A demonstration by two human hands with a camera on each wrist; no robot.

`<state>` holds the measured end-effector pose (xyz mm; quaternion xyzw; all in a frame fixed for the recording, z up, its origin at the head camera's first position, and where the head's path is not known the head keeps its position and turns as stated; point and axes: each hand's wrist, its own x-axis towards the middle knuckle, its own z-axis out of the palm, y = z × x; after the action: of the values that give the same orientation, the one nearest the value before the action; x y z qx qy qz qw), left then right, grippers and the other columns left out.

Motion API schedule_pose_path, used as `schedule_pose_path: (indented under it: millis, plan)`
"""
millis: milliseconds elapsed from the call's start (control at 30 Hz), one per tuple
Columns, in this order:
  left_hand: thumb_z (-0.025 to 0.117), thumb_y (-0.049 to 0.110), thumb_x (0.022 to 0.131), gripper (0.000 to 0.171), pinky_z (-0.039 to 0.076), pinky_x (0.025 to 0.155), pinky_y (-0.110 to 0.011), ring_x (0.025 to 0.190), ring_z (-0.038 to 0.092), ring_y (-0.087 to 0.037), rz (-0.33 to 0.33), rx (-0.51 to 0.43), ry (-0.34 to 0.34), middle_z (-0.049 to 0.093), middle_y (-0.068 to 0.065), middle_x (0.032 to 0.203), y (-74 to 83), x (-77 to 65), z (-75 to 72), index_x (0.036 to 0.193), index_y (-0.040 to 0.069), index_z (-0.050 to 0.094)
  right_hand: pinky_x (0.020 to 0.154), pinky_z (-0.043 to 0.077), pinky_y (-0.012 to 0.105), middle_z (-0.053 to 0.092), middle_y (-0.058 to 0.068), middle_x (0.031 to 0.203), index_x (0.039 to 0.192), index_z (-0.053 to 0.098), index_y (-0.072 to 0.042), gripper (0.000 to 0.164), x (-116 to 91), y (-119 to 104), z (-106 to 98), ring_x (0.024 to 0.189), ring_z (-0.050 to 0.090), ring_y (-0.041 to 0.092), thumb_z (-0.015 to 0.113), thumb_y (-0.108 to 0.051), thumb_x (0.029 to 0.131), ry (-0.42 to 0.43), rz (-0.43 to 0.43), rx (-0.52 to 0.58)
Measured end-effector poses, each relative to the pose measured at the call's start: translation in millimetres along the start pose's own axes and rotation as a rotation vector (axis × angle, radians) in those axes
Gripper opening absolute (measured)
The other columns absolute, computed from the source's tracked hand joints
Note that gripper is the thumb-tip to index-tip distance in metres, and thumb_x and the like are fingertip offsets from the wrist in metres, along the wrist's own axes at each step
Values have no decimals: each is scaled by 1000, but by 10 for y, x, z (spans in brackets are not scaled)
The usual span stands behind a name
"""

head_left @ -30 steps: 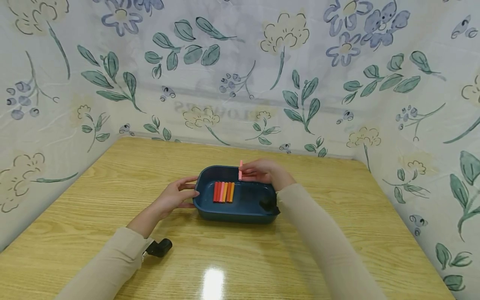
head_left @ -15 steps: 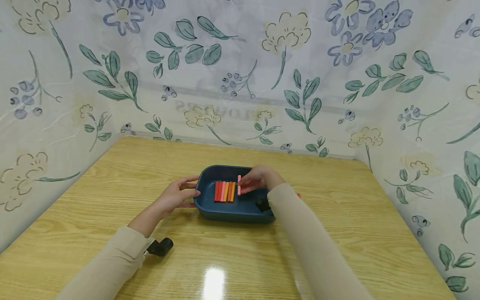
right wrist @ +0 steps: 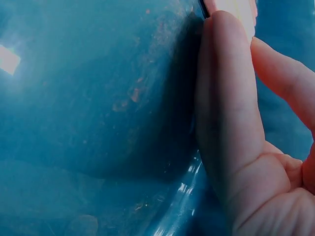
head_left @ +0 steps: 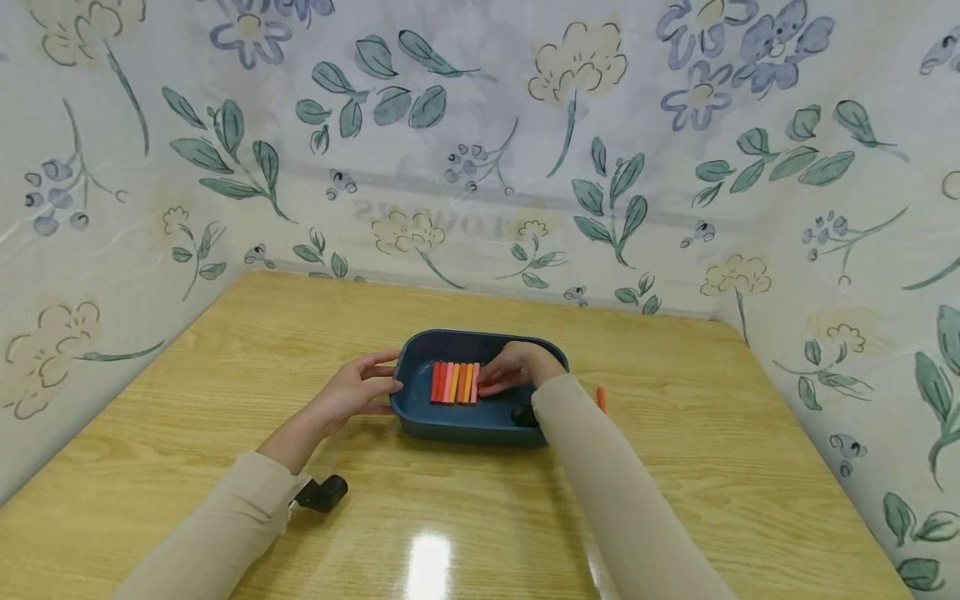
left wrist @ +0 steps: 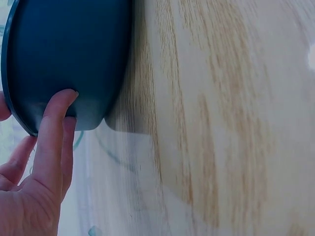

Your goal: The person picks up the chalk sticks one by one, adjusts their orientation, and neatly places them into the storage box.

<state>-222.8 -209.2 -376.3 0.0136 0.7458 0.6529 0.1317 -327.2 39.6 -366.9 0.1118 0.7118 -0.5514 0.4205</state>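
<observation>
A dark blue, round-cornered tray (head_left: 468,432) sits on the wooden table. At its left end my left hand (head_left: 351,390) grips the wall, thumb at the rim and fingers outside; the left wrist view shows the fingers against the tray's outer wall (left wrist: 69,44). Inside lies a neat row of crayon-like sticks (head_left: 450,383) in red, pink and orange, side by side. My right hand (head_left: 519,367) reaches into the tray and pinches a pink stick (head_left: 476,385) at the row's right end. In the right wrist view, fingertips (right wrist: 226,24) cover part of that pale pink stick.
One orange-red stick (head_left: 602,399) lies on the table right of the tray, partly behind my right sleeve (head_left: 622,483). Black wrist cameras show at the left wrist (head_left: 322,493) and right wrist (head_left: 523,415). Floral cloth (head_left: 480,167) walls the table's back and sides.
My right hand has brought the pink stick from above the tray's back rim down and left, against the row's right end. My left hand keeps its grip on the tray.
</observation>
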Motion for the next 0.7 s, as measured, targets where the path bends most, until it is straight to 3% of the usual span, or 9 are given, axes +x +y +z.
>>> schedule_pose_path:
  millis: [267, 467, 700]
  plan:
    - [56, 5, 91, 62, 53, 79, -45, 106, 57, -36, 12, -3, -4, 34, -31, 136, 2, -10, 9, 145, 1, 27, 74, 56, 31, 64, 19, 96, 111, 60, 12, 26, -53, -35, -39, 71, 65, 22, 60, 6, 86, 29, -64, -15]
    - [55, 4, 91, 62, 53, 80, -46, 105, 57, -37, 5, -4, -9, 33, -31, 137, 1, -2, 15, 145, 1, 26, 79, 54, 34, 61, 23, 108, 122, 53, 11, 33, -191, -103, -90, 77, 64, 23, 55, 5, 90, 30, -169, -4]
    - [56, 6, 91, 62, 53, 79, -46, 103, 58, -37, 10, 12, -7, 33, -32, 137, -10, 1, 4, 145, 0, 26, 94, 46, 42, 61, 22, 105, 125, 51, 10, 36, -396, -136, -125, 79, 64, 24, 56, 2, 91, 19, -289, 13]
